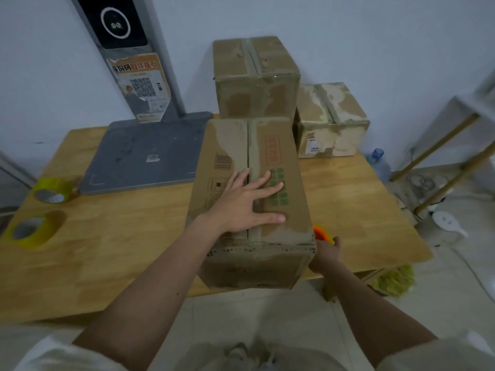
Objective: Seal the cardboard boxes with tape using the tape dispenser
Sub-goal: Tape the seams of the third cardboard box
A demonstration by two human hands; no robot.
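Two boxes [257,76] behind look taped; the front box [251,183], pressed by the flat-fingered left hand [245,202], remains, while an orange dispenser [321,232] is gripped by the right hand [325,254].

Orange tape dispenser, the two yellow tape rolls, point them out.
Orange tape dispenser [321,233], head view, its visible orange edge.
Farther yellow tape roll [55,190], head view, its outer band.
Nearer yellow tape roll [42,232], head view, its outer band.

**Print visible, almost none legible**

Orange-and-white paper poster [141,87] on the grey metal stand [160,76]: QR code, mirrored orange headline characters, unreadable. Nearest brown cardboard box [235,145]: barcode, red rectangular stamp, green grid marks, blurred red side print, all illegible. Small white label on the right worn cardboard box [332,124]: unreadable.
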